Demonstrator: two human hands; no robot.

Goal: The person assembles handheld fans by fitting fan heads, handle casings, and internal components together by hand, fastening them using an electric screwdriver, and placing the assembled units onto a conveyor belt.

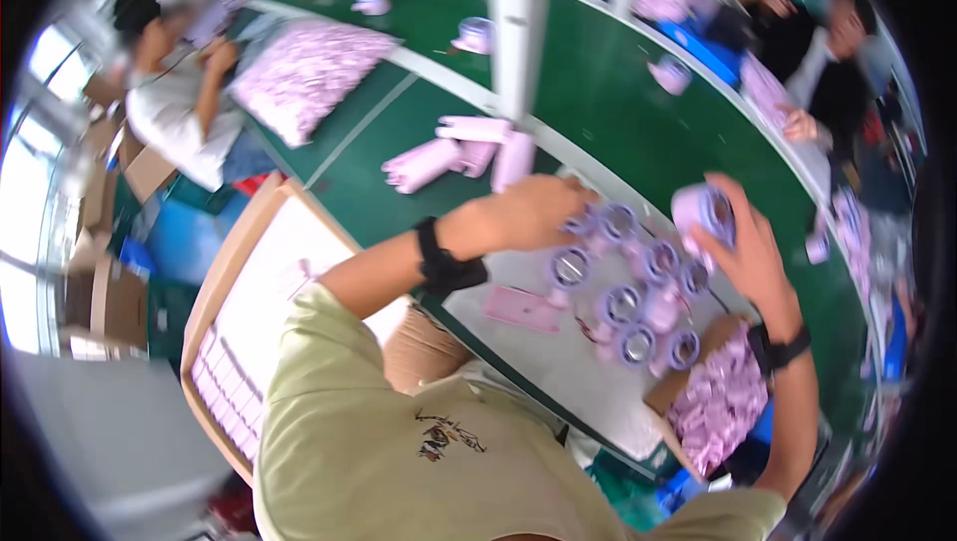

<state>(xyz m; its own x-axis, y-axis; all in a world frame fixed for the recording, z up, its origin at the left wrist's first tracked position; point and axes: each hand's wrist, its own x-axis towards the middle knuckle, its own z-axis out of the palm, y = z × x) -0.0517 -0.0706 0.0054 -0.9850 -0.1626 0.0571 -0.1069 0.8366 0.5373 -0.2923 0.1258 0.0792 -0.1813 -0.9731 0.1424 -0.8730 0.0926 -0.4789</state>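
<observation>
My right hand (746,254) is raised at the right of the grey work mat (518,381), its fingers wrapped round a pink unit with a lavender round rim (698,214). My left hand (533,212) reaches across the mat's far left side, back upward and fingers bent down. Its blurred fingertips are at the edge of a group of similar round-headed pink units (622,304); whether they grip one I cannot tell. Several of these units stand close together, with shiny round centres. A flat pink rectangular piece (522,309) lies on the mat nearer to me.
Pink hollow casings (427,164) lie beyond my left hand, near a white post (516,32). A bag of pink parts (309,72) is farther left. Boxes stand at my left (224,342) and right (720,401). Across the green belt (608,62), co-workers sit.
</observation>
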